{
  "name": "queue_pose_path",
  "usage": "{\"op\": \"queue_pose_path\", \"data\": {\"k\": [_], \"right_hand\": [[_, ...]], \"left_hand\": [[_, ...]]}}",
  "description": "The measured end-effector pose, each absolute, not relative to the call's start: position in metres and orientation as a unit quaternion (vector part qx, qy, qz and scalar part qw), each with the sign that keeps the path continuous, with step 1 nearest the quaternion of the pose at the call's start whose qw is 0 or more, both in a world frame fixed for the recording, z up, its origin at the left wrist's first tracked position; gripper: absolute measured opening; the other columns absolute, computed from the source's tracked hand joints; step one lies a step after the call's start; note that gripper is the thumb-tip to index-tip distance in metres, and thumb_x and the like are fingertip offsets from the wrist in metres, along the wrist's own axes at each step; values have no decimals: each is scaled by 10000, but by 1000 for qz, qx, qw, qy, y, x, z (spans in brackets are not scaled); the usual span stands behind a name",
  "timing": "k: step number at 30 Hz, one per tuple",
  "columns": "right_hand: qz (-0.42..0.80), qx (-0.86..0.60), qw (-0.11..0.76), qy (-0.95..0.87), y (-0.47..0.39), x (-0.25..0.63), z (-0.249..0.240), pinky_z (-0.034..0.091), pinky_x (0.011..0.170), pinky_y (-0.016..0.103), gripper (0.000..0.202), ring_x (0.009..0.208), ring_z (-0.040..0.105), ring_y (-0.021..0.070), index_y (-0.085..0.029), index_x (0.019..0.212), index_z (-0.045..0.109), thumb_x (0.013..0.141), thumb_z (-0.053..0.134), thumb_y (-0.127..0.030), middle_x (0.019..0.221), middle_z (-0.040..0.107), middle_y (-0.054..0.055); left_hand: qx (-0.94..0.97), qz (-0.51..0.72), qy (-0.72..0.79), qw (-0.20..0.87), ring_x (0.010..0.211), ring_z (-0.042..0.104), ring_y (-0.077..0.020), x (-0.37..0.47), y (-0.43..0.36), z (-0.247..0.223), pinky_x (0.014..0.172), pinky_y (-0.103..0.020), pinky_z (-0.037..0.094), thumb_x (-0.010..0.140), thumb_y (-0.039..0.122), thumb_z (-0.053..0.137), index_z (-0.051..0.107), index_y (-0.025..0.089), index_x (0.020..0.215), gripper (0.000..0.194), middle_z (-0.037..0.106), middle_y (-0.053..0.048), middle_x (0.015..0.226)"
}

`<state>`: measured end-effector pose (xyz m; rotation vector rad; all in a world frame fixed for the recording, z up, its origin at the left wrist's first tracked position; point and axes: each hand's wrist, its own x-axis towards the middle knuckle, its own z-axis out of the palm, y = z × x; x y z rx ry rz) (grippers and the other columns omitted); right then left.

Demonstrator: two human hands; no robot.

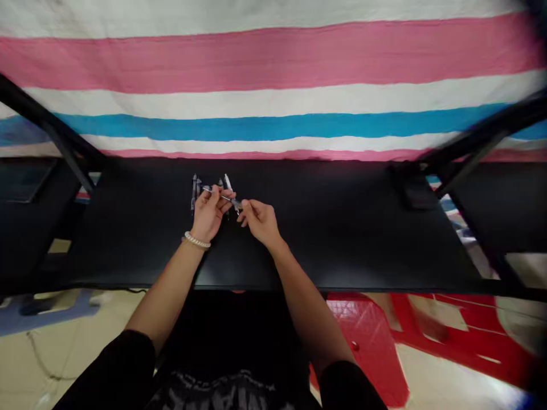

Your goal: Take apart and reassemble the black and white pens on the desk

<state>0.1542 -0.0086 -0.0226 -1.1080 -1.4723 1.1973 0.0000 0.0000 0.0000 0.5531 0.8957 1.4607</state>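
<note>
Both of my hands are over the black table, a little left of its middle. My left hand (208, 215), with a pale beaded band on its wrist, pinches one end of a slim pen (225, 198). At the pen's other end, the fingers of my right hand (259, 219) are closed on a darker piece. Between the hands the pen looks thin, but whether its parts are joined I cannot make out. Dark pens (194, 191) lie just left of my left hand. Beyond my fingers lies a white pen (228, 182), partly hidden by them.
The black tabletop (342, 228) stretches to both sides, with dark metal frame bars (474, 134) at its ends. A striped cloth (273, 62) hangs behind the table. Below the front edge are a red stool (367, 347) and a pale floor.
</note>
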Motion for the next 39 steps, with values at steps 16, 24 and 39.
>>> {"op": "queue_pose_path", "data": {"k": [16, 24, 39], "right_hand": [[397, -486, 397, -670, -10, 158, -15, 414, 533, 261, 547, 492, 530, 130, -187, 837, 674, 1037, 376, -600, 542, 549, -15], [362, -489, 365, -705, -9, 158, -10, 364, 590, 275, 648, 545, 497, 139, -184, 811, 676, 1038, 291, -652, 573, 525, -10], [463, -433, 412, -654, -13, 152, -9, 407, 542, 249, 523, 502, 534, 115, -196, 859, 627, 971, 474, -683, 570, 569, -34]], "left_hand": [[263, 625, 386, 626, 851, 762, -159, 0, 0, -1, 846, -306, 592, 831, 435, 806, 648, 189, 909, 303, 784, -35, 886], [260, 628, 374, 631, 836, 759, -154, -1, 0, 1, 802, -293, 597, 827, 428, 811, 652, 194, 914, 296, 776, -17, 869], [195, 622, 342, 677, 681, 678, -116, 1, -4, 21, 702, -260, 571, 994, 411, 597, 638, 229, 960, 190, 681, 18, 760]]}}
